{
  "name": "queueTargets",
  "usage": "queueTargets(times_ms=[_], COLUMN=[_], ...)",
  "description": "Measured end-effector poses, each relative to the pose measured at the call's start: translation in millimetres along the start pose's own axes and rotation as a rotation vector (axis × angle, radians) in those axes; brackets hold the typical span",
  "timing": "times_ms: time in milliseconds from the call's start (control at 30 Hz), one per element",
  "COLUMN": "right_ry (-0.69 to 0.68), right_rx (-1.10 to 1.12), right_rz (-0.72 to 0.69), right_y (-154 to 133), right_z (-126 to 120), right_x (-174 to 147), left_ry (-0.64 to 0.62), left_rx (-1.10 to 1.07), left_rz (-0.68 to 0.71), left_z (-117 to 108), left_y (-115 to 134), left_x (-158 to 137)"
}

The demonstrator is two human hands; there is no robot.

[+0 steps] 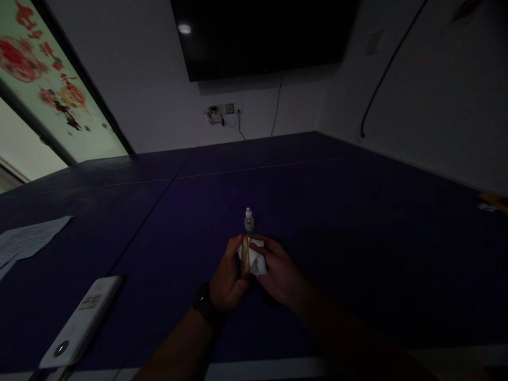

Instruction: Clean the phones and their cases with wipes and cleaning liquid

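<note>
My left hand (228, 281), with a dark watch on its wrist, grips a slim, flat object with a tan-gold face (245, 257) held on edge. What kind of object it is I cannot make out in the dim light. Crumpled white tissue (257, 260) is pinched in my right hand (282, 276), up against the right side of the flat object. Just beyond my fingertips a small clear bottle with a white cap (248, 221) stands upright on the dark blue table (190, 217).
A white power bank (85, 323) with a cable lies at the near left, and printed paper sheets (34, 239) are farther left. At the right edge sits something yellow (494, 201). A black screen (265, 34) hangs on the wall above sockets (226, 109).
</note>
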State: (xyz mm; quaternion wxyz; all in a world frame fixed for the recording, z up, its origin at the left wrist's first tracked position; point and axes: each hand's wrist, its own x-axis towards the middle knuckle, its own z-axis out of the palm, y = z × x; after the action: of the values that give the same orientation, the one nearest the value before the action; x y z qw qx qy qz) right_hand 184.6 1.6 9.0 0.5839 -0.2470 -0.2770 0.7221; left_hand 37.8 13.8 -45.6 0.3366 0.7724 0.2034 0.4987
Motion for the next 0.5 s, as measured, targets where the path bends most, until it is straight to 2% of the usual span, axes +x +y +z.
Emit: queueTargets(times_ms=[267, 400, 500], right_ry=[-0.143, -0.051, -0.030], right_rx=[-0.157, -0.121, -0.103], right_rz=[0.029, -0.016, 0.013], right_y=[2.9, 4.5, 4.7], right_z=[-8.4, -5.7, -4.5], right_x=[-5.1, -2.8, -5.5], left_ry=[0.105, 0.141, 0.146], left_rx=[-0.124, -0.120, -0.167], left_rz=[0.080, 0.063, -0.012], left_z=[5.4, 4.5, 1.3], left_y=[-5.4, -7.5, -10.4], left_x=[-6.0, -6.7, -8.9])
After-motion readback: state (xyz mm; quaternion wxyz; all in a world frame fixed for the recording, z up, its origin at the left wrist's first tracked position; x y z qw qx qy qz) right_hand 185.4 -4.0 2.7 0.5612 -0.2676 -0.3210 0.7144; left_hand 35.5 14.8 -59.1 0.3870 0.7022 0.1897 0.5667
